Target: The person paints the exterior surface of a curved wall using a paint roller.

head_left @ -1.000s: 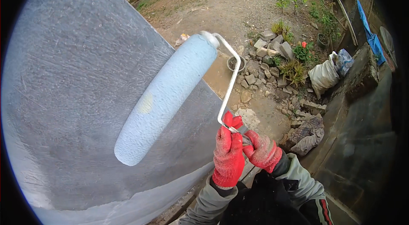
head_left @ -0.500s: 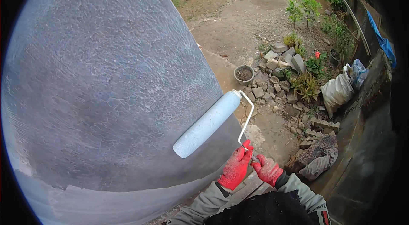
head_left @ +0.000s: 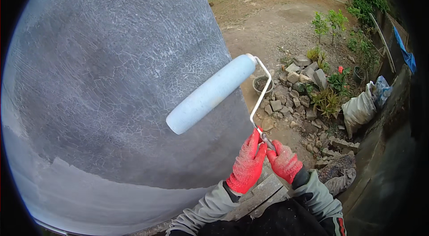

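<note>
Both my hands wear red gloves and grip the handle of a paint roller. My left hand (head_left: 247,164) and my right hand (head_left: 283,162) sit side by side on the handle, below the bent metal frame (head_left: 261,96). The pale blue roller sleeve (head_left: 210,93) lies tilted against a large grey cracked wall (head_left: 111,84), its upper end to the right. A smoother, lighter band runs along the lower part of the wall (head_left: 89,196).
To the right, far below, lies dirt ground with a pile of broken stones (head_left: 299,88), a round pot (head_left: 262,84), small plants (head_left: 328,24), a white sack (head_left: 359,108) and a blue cloth (head_left: 404,50). A concrete ledge (head_left: 261,193) lies under my arms.
The roller first moved down the wall toward my hands, then back up and right. The camera view shifted, showing more of the wall and yard.
</note>
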Motion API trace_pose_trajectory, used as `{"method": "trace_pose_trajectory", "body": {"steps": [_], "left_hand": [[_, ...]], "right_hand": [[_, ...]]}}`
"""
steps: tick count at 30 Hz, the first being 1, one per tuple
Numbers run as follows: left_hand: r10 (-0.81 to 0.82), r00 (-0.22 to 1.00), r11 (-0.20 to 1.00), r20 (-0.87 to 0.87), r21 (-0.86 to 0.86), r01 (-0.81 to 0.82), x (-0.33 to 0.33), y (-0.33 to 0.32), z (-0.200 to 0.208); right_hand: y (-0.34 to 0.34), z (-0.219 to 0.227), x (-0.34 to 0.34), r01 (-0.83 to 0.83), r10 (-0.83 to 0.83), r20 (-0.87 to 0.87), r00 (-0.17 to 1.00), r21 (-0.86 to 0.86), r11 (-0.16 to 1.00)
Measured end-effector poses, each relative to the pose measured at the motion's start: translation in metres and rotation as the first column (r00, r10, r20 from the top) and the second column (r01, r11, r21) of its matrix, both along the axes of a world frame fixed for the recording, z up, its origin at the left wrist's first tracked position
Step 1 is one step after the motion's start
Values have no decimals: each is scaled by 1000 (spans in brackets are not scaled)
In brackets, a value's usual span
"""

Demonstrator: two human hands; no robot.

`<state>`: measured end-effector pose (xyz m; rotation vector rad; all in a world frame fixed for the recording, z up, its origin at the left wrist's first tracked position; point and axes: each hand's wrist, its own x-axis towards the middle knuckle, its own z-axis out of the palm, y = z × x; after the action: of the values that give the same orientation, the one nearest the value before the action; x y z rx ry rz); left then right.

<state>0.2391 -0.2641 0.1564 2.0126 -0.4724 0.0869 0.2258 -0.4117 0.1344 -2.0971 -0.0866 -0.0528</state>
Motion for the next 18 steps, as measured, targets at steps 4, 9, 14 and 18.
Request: {"method": "trace_pose_trajectory", "body": {"steps": [4,9,14,18], "left_hand": [[-34,954,999,-297,18,41,-37,3,-74],[-95,965,968,-245,203,147,-65,7,-125],[-71,918,970,-389,187,155,-66,9,-94],[-30,972,984,-233,166,70,-65,9,-70]], "right_hand": [[-11,-67,-38,5,-38,-339,940,-98,995],[-22,-132,-54,-33,-40,-511,859,-132,991],[-17,-112,-59,-6,-44,-515,856,-96,995],[-13,-76,-43,1,23,-374,927,65,998]]}}
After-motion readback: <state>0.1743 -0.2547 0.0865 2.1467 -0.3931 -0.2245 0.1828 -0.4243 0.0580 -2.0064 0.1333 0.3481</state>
